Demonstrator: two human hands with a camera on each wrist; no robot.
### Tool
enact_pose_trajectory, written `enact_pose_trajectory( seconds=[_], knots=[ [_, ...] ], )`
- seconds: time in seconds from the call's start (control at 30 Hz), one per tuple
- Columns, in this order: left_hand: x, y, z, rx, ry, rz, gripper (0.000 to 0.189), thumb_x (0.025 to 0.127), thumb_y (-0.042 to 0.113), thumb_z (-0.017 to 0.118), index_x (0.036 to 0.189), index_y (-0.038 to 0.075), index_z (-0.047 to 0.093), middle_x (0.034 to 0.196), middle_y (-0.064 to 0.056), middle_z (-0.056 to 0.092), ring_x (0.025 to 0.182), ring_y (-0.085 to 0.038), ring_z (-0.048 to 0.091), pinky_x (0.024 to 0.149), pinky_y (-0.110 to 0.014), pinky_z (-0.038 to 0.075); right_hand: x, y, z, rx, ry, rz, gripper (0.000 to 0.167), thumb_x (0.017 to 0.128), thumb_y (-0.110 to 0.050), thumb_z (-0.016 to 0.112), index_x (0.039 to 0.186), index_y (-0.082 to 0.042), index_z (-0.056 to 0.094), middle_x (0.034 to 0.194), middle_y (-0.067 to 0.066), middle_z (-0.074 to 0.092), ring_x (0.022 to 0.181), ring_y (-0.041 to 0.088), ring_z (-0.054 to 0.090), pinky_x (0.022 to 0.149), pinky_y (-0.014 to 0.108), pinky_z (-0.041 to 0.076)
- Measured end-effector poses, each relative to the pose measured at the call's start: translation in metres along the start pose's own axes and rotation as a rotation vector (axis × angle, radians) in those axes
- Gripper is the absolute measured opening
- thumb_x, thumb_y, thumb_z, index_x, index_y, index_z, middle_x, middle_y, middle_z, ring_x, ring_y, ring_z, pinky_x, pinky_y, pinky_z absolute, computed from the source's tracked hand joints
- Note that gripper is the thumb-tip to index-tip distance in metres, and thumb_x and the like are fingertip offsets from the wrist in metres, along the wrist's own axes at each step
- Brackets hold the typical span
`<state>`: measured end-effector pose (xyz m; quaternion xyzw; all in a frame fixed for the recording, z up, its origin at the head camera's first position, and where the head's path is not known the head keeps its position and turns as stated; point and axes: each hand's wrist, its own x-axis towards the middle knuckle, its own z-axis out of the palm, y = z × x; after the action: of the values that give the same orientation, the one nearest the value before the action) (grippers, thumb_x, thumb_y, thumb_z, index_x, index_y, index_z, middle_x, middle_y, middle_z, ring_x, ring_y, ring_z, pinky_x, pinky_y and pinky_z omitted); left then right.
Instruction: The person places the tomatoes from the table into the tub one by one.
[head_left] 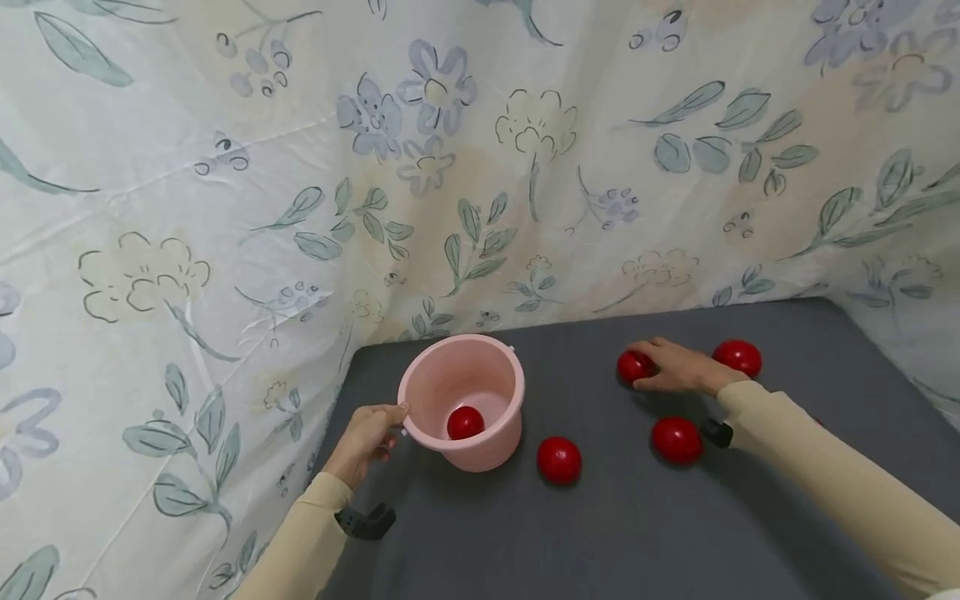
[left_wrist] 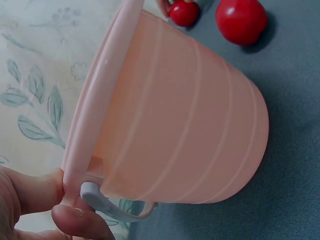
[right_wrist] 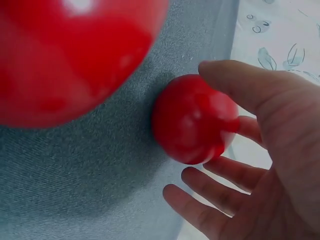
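Pink bucket [head_left: 501,446] stands toward the left of a dark grey table [head_left: 465,542], its mouth facing up to the person; whether it leans slightly cannot be told. Support from one side is its likely weakness: a pull at the rim could tip it or drag its base along.

At that rim the left hand [head_left: 369,437] takes a narrow pinch, thumb and finger just beside the joint of a pale handle [left_wrist: 112,207]. Fingertips sliding onto the loose handle would probably let the rim swing.

Across the table, the right hand [head_left: 677,368] has its thumb and fingers curved round a far ball [head_left: 634,367], red and glossy, while the ring and little fingers are spread away from it. How firmly the hand presses is not clear. An uneven squeeze on so smooth a surface might send the ball rolling toward the table's back edge.

Other red balls lie about: a middle ball [head_left: 558,460] near the bucket's right side, a near ball [head_left: 677,440], a right-hand ball [head_left: 738,358] behind the wrist, and an inner ball [head_left: 465,422] inside the bucket, which would shift if the bucket tipped. Smallest, a black wrist device [head_left: 717,432] appears close beside the near ball, so a low sweep of the forearm could knock that one away.
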<state>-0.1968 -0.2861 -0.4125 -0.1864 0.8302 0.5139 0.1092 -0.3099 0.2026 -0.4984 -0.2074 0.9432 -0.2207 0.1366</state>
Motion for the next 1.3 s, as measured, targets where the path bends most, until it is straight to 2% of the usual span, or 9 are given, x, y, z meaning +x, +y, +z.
enact_pose_trajectory(
  seconds=[0.13,0.27,0.53,0.67,0.8,0.97,1.13,1.3],
  knots=[
    [0.003,0.001,-0.001,0.013,0.0,-0.009,0.036,0.099,0.028,0.06,0.116,-0.002,0.07,0.082,-0.001,0.059,0.061,-0.012,0.048,0.059,-0.028,0.042,0.006,0.0,0.0,0.002,0.029,-0.027,0.063,0.089,-0.033,0.076,0.139,-0.006,0.05,0.126,0.024,0.057,0.11,0.038,0.059,0.089,0.058,0.053],
    [0.003,0.002,0.0,0.012,0.009,-0.006,0.036,0.099,0.027,0.06,0.115,-0.004,0.069,0.075,-0.001,0.058,0.057,-0.011,0.046,0.056,-0.028,0.04,0.012,0.003,0.001,0.006,0.047,-0.053,0.059,0.088,-0.026,0.078,0.134,-0.003,0.05,0.124,0.025,0.059,0.109,0.038,0.061,0.089,0.056,0.053],
    [0.005,0.004,0.003,-0.003,0.033,0.024,0.034,0.099,0.027,0.06,0.107,-0.004,0.07,0.072,-0.001,0.055,0.057,-0.012,0.046,0.055,-0.029,0.04,0.016,0.006,-0.005,0.065,0.061,-0.014,0.06,0.087,-0.025,0.079,0.13,-0.002,0.045,0.123,0.026,0.057,0.107,0.037,0.06,0.088,0.053,0.053],
    [0.004,0.001,0.003,0.016,0.035,0.007,0.032,0.099,0.027,0.06,0.105,-0.003,0.069,0.066,-0.002,0.053,0.056,-0.013,0.045,0.054,-0.029,0.039,0.017,0.007,0.001,0.082,0.045,-0.017,0.062,0.088,-0.027,0.078,0.131,0.002,0.044,0.123,0.026,0.058,0.107,0.036,0.061,0.088,0.05,0.054],
    [0.003,-0.002,0.003,0.023,0.034,0.013,0.033,0.099,0.027,0.059,0.108,-0.003,0.068,0.072,-0.003,0.055,0.056,-0.014,0.046,0.054,-0.03,0.039,0.019,0.009,0.009,0.09,0.036,-0.005,0.067,0.088,-0.027,0.078,0.135,0.006,0.045,0.124,0.028,0.059,0.109,0.038,0.061,0.088,0.052,0.054],
    [0.002,-0.004,0.004,0.016,0.04,0.009,0.034,0.099,0.027,0.059,0.111,-0.003,0.067,0.077,-0.003,0.057,0.057,-0.013,0.046,0.054,-0.03,0.04,0.019,0.01,0.011,0.131,0.014,-0.004,0.067,0.087,-0.028,0.079,0.136,0.005,0.046,0.124,0.027,0.06,0.109,0.038,0.061,0.088,0.052,0.055],
    [0.002,-0.004,0.005,0.006,0.045,0.017,0.032,0.099,0.026,0.058,0.111,-0.003,0.066,0.075,-0.002,0.056,0.056,-0.013,0.046,0.053,-0.029,0.04,0.016,0.008,-0.001,0.199,-0.049,-0.013,0.067,0.087,-0.03,0.077,0.137,0.001,0.045,0.127,0.025,0.058,0.109,0.035,0.06,0.087,0.048,0.055],
    [0.003,-0.004,0.006,0.004,0.046,0.026,0.032,0.099,0.026,0.059,0.11,-0.003,0.067,0.079,-0.004,0.057,0.056,-0.012,0.046,0.053,-0.029,0.04,0.013,-0.003,-0.03,0.235,-0.082,-0.027,0.067,0.089,-0.031,0.076,0.139,-0.002,0.042,0.13,0.023,0.056,0.11,0.03,0.059,0.086,0.042,0.055]
  ],
)
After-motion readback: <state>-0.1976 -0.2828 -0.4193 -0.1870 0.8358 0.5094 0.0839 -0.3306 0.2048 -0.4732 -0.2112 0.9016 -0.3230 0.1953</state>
